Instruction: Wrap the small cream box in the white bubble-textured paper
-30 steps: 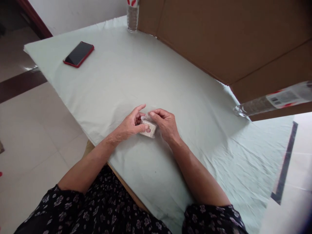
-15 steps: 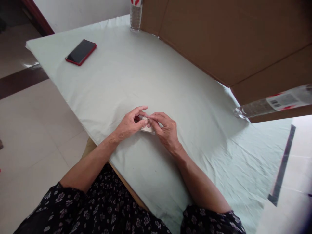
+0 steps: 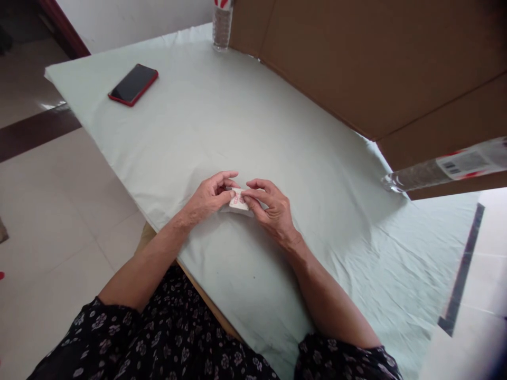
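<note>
Between my hands is a small white packet with red print [image 3: 238,201], low over the cloth near the table's front edge. My left hand [image 3: 209,195] holds its left side, the thumb pressing on the printed face and the fingers curled behind. At the right edge, the thumb and index finger of my right hand [image 3: 272,206] pinch it, while the other fingers stay bent. My fingers hide part of both sides, so what kind of packet it is remains unclear.
A pale green cloth [image 3: 190,126] covers the table. Far left lies a phone in a red case [image 3: 133,84]. Large brown cardboard [image 3: 348,63] stands along the back right, with one clear bottle [image 3: 221,31] at its far end and another bottle [image 3: 420,176] at the right.
My right fingers have come down from the packet's top edge onto its right side. More of the printed face shows. The left hand has barely shifted.
</note>
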Demonstrator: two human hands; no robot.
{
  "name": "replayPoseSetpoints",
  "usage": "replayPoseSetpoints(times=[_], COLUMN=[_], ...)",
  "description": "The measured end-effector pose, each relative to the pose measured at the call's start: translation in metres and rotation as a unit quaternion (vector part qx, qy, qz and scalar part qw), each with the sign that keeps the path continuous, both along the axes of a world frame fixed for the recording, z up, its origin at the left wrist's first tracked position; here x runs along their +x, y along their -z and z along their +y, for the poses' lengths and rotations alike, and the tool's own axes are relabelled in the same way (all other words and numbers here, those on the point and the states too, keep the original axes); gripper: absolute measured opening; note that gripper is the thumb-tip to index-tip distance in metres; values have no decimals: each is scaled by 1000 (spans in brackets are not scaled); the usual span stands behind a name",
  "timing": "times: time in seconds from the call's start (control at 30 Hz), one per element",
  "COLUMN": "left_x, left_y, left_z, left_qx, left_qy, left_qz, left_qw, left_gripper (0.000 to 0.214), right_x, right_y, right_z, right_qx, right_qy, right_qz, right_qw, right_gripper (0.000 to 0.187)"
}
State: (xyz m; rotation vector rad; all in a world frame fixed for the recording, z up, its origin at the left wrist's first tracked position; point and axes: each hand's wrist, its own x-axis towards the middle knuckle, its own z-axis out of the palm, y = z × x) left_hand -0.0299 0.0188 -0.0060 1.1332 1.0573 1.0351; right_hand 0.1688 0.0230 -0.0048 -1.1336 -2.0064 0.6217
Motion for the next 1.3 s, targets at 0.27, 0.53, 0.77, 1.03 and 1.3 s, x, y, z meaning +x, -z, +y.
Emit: replayPoseSetpoints(times=[0.27,0.53,0.77,1.03,1.3], left_x=[1,2,3,-1,-3], left_y=[1,1,7,10,9], left_z=[-1,-2,-2,1,2], left_qx=[-2,8,34,105,109], left_qy=[-10,-16,-26,-130,-120], left_qz=[21,25,47,74,116], left_qw=[1000,1000,998,983,980], left_gripper=[52,52,56,50,51], right_x=[15,21,12,11,24], right_y=[-11,-2,8,9,28], right_z=[6,13,6,7,22], right_qx=[20,-59,-10,-58,-110], right_qy=[-43,-109,-67,-48,88], right_qz=[29,2,-33,14,202], right_qw=[998,992,997,997,969], right_gripper=[13,59,55,65,56])
